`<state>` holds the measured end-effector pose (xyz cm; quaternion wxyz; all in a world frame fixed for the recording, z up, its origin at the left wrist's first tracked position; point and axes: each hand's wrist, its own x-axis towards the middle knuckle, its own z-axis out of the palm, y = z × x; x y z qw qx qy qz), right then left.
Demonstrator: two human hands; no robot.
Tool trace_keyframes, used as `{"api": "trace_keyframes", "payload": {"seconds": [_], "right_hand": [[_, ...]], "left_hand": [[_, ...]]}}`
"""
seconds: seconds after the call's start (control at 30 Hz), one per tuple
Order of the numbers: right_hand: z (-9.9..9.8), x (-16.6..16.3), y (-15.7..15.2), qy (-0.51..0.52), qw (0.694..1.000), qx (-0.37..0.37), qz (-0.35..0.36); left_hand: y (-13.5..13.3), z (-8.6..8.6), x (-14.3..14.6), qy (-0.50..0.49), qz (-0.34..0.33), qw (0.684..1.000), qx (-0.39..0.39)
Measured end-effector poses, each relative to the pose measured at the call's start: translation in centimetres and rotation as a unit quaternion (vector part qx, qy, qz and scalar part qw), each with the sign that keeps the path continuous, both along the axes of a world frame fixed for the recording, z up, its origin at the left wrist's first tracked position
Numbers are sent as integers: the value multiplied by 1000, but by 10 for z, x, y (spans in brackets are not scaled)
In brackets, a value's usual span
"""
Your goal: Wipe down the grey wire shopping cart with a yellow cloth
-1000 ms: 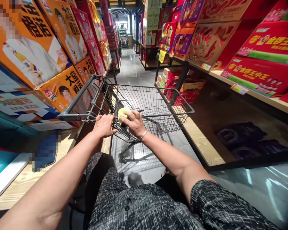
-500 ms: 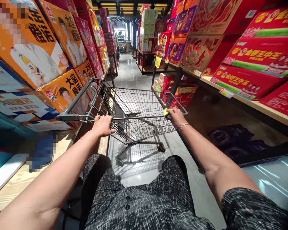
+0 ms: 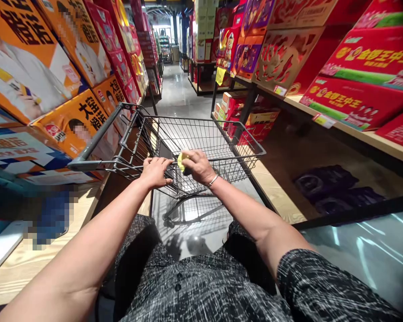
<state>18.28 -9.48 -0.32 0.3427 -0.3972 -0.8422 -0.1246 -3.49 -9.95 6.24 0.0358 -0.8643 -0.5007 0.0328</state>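
Note:
A grey wire shopping cart (image 3: pixel 201 129) stands sideways in front of me, its handle (image 3: pixel 97 138) toward the left. My left hand (image 3: pixel 157 171) is closed over the near top rail of the basket. Close beside it, my right hand (image 3: pixel 199 166) grips a small yellow cloth (image 3: pixel 181 162) against the same rail; a bracelet is on that wrist. The cloth is bunched up and partly hidden by the fingers. I see nothing inside the wire basket. The cart's lower frame and a wheel (image 3: pixel 168 220) show beneath it.
Stacked orange drink cartons (image 3: pixel 77 120) rise on the left above a wooden ledge (image 3: pixel 70 223). On the right, a shelf (image 3: pixel 356 120) carries red boxes (image 3: pixel 352 100), with dark purple packs (image 3: pixel 336 188) below. The tiled aisle (image 3: pixel 179 89) runs ahead between displays.
My right hand has slid left along the rail with the yellow cloth, from near the cart's front end to beside my left hand. The left hand stays on the rail.

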Motion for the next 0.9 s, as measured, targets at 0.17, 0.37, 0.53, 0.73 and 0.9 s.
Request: {"api": "trace_keyframes", "payload": {"seconds": [0.17, 0.37, 0.53, 0.73, 0.9], "right_hand": [[-69, -4, -6, -90, 994, -28, 58], [-162, 36, -31, -174, 930, -321, -45], [-169, 59, -39, -172, 921, -338, -86], [-79, 52, -31, -76, 975, -199, -66], [-22, 44, -18, 24, 994, -75, -73]], "left_hand": [[3, -5, -5, -28, -11, 1000, 8], [1, -6, -3, -35, -4, 999, 7], [-1, -7, -4, -39, 1, 999, 8], [-1, -8, -2, -24, 11, 1000, 16], [-4, 0, 12, 24, 35, 999, 24]]}}
